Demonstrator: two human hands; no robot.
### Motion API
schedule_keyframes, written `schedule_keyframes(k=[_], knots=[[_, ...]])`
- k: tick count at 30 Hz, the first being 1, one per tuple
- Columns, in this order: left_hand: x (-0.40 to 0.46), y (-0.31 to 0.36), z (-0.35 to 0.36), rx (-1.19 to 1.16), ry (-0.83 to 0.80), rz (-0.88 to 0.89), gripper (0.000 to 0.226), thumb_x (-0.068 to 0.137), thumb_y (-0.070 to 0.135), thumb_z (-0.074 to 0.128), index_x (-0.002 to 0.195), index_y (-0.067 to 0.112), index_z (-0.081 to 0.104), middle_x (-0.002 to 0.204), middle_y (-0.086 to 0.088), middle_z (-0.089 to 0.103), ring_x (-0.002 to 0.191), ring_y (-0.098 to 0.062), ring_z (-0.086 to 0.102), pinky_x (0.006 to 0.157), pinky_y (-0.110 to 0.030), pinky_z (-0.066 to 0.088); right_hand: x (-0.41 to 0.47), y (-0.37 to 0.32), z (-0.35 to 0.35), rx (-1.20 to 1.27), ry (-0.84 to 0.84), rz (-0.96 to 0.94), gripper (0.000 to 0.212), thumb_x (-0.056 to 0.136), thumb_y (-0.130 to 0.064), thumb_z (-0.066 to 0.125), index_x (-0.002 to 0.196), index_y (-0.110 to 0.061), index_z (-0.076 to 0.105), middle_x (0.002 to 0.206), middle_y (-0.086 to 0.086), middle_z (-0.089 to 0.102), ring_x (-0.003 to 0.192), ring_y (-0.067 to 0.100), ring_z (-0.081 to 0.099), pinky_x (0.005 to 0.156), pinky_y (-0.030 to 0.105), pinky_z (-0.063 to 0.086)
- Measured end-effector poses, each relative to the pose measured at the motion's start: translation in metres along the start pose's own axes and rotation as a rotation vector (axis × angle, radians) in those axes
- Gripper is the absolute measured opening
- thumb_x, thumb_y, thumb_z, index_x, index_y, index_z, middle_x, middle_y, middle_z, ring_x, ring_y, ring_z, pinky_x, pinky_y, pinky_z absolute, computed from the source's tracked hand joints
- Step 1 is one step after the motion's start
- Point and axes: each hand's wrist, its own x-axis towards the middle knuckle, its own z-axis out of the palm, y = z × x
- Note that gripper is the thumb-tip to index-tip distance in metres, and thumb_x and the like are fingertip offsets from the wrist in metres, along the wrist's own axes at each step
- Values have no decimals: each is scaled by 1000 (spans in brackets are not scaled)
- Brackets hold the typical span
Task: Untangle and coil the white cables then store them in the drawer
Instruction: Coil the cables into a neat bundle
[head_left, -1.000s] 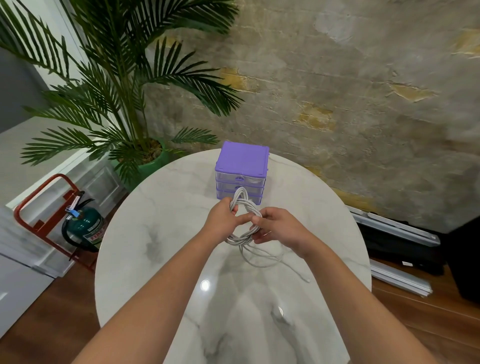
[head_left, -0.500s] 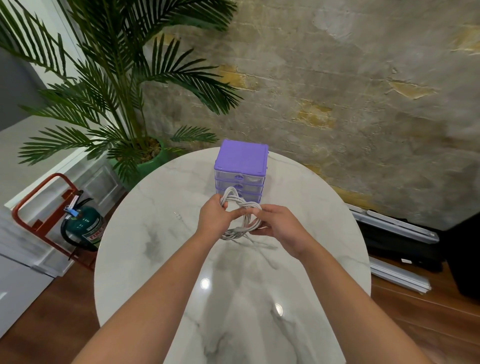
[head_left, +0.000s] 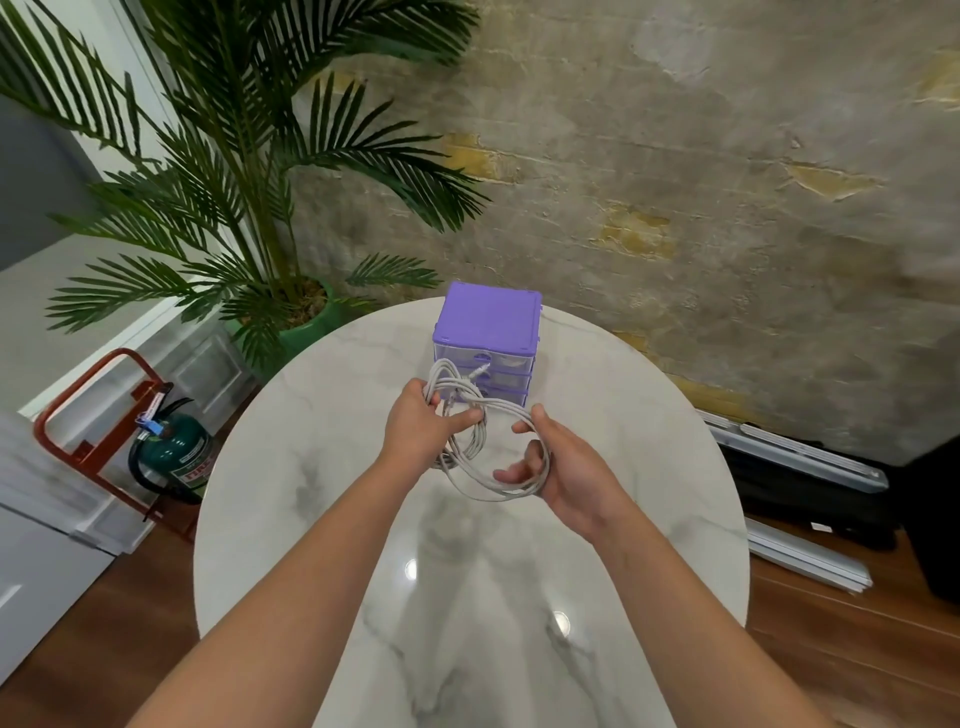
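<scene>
Left hand grips the gathered white cables while right hand, slightly apart, holds the outer loop open — apparently sizing the coil for the closed drawer unit just beyond.

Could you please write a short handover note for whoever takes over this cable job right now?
Left hand: grips the gathered loops of the white cable.
Right hand: fingers curled round the outer loop, holding it wide.
The cable is held above the marble table, a plug end sticking up near the purple drawer unit, whose drawers look closed.
Done: mostly coiled.
Left: tidy the last loop, open a drawer, store the coil.
</scene>
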Motion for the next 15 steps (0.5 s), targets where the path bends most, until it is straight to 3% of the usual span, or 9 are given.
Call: schedule_keyframes(k=[2,4,7,10,12,15], knots=[[-1,-4,0,43,17,-3,51,67,31,87,81,16,40,71,6,43,61,-11,43,53,-28,34,0,-4,-1,-193,81,-53,39,98,-40,52,101,-3,63,47,-1,27,38,16,35,63,38,56],[-3,-9,-1,92,50,7,51,67,31,87,82,14,40,70,5,43,60,-13,43,52,-27,32,-1,-15,-6,-368,89,-61,40,93,-40,60,102,-2,68,49,-3,26,41,14,27,53,31,49],[-6,-16,-4,127,94,30,52,68,30,86,76,16,37,68,4,42,57,-15,40,49,-27,28,-6,-35,-18,-560,-35,2,24,85,-20,73,103,-4,72,56,-1,36,46,14,31,47,26,40],[-8,-18,-6,145,108,47,52,67,30,86,75,17,36,67,5,41,55,-13,37,49,-27,27,-8,-47,-32,-572,-90,39,21,81,-7,74,102,-8,75,59,-3,46,49,11,32,45,21,29],[-7,-16,-6,141,102,45,53,67,30,86,75,17,36,67,5,40,54,-12,37,49,-27,27,-7,-49,-36,-598,-54,39,16,81,-10,75,97,-9,76,63,-3,52,50,10,33,44,21,27],[-7,-13,-4,143,103,49,52,67,29,86,78,15,37,67,6,40,55,-11,37,49,-27,26,-4,-46,-36,-724,69,-14,19,85,-27,74,88,-8,75,62,2,55,48,14,41,46,23,40]])
